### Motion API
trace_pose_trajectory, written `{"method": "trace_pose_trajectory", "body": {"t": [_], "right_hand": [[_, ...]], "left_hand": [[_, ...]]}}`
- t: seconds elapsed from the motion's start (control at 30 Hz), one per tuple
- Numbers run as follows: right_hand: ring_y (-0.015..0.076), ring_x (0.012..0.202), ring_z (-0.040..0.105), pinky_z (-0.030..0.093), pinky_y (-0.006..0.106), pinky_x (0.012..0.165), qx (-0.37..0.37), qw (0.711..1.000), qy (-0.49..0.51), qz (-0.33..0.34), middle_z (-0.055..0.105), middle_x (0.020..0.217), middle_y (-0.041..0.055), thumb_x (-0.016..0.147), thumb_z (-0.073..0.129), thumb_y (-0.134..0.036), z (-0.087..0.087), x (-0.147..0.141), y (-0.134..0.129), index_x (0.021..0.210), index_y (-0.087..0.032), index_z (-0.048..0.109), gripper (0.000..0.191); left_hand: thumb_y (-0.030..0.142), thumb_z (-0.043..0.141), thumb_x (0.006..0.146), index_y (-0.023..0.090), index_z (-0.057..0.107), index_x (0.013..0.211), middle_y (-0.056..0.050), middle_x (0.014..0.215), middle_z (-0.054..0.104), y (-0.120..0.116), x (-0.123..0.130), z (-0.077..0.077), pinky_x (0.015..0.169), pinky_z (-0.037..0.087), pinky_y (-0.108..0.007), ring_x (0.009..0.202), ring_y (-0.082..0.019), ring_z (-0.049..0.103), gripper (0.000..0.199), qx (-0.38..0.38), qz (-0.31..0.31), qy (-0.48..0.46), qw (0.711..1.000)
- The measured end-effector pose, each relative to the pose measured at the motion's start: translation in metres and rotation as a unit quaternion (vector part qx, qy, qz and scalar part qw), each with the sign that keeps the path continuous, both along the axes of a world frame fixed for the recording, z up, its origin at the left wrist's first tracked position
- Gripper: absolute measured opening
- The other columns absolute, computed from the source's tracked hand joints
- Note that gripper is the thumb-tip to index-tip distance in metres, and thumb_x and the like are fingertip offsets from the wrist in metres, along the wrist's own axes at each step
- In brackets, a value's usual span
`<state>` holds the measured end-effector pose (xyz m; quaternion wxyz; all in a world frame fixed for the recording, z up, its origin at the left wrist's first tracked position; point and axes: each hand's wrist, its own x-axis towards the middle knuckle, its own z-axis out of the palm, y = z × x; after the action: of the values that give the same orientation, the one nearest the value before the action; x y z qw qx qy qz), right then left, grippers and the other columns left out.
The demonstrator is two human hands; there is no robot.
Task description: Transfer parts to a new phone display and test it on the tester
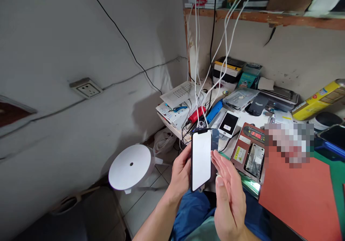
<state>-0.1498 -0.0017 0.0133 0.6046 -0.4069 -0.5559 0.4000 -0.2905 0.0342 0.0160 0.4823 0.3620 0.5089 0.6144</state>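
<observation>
My left hand [181,171] is closed around the left edge of a smartphone [201,160] with a dark frame, held upright and slightly tilted above my lap. Its notched screen is lit plain white. Past its right edge shows a blue-grey strip [215,137] with small print; I cannot tell whether it is part of the phone. Beside that edge is my right hand [228,189], fingers stretched out and thumb apart. Its fingertips are at the phone's edge, and contact is unclear.
The cluttered bench holds a white phone [228,124], a reddish heating station [246,146] with a red display, a red mat [299,198] and a yellow can [319,99]. White cables [225,47] hang over the bench. A white round stool [130,169] stands at left.
</observation>
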Motion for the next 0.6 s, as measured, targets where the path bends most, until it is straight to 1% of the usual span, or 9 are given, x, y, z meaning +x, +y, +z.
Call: {"method": "trace_pose_trajectory", "body": {"t": [0.1,0.2,0.3,0.4,0.5,0.6], "right_hand": [[0.0319,0.148,0.06,0.055,0.056,0.119,0.007,1.0,-0.012,-0.008,0.058,0.162,0.014,0.113,0.046,-0.025,0.0,0.0,0.001,0.163,-0.027,0.05,0.049],[0.0326,0.148,0.059,0.053,0.059,0.121,0.008,0.999,-0.038,-0.012,0.058,0.162,0.014,0.113,0.046,-0.027,0.001,0.001,-0.001,0.164,-0.027,0.049,0.05],[0.0336,0.148,0.059,0.053,0.06,0.121,0.012,0.998,-0.058,-0.018,0.059,0.162,0.0146,0.113,0.047,-0.029,0.004,0.0,-0.005,0.164,-0.025,0.048,0.051],[0.0338,0.149,0.058,0.053,0.059,0.121,0.003,0.998,-0.059,-0.026,0.058,0.162,0.0161,0.113,0.047,-0.029,0.008,-0.004,-0.01,0.163,-0.022,0.048,0.051],[0.034,0.148,0.06,0.052,0.059,0.121,-0.007,0.998,-0.059,-0.036,0.059,0.16,0.0175,0.113,0.047,-0.028,0.011,-0.008,-0.014,0.161,-0.019,0.05,0.049],[0.0331,0.144,0.064,0.054,0.059,0.12,-0.002,0.997,-0.065,-0.048,0.063,0.157,0.0161,0.112,0.047,-0.027,0.011,-0.01,-0.016,0.159,-0.021,0.053,0.047]], "left_hand": [[0.063,0.081,0.087,0.028,0.08,0.134,-0.007,0.134,0.08,0.0,0.0,0.001,0.105,0.06,-0.037,0.124,-0.032,0.074,0.058,-0.002,0.001,-0.002,1.0],[0.065,0.086,0.08,0.027,0.083,0.127,-0.007,0.122,0.084,0.001,0.0,0.001,0.085,0.064,-0.029,0.103,-0.027,0.079,0.061,-0.017,0.024,-0.015,0.999],[0.066,0.095,0.066,0.026,0.087,0.115,-0.004,0.105,0.086,0.002,0.001,0.001,0.066,0.062,-0.023,0.081,-0.02,0.078,0.064,-0.034,0.057,-0.053,0.996],[0.062,0.101,0.054,0.025,0.088,0.105,-0.001,0.088,0.085,0.004,0.002,0.003,0.053,0.056,-0.02,0.064,-0.016,0.073,0.065,-0.047,0.071,-0.105,0.991],[0.052,0.104,0.051,0.024,0.088,0.104,0.001,0.075,0.082,0.006,0.002,0.003,0.045,0.05,-0.019,0.052,-0.014,0.067,0.062,-0.062,0.072,-0.158,0.983],[0.045,0.104,0.055,0.024,0.086,0.109,0.001,0.074,0.082,0.006,0.001,0.0,0.045,0.053,-0.02,0.051,-0.015,0.069,0.061,-0.074,0.06,-0.198,0.976]]}}
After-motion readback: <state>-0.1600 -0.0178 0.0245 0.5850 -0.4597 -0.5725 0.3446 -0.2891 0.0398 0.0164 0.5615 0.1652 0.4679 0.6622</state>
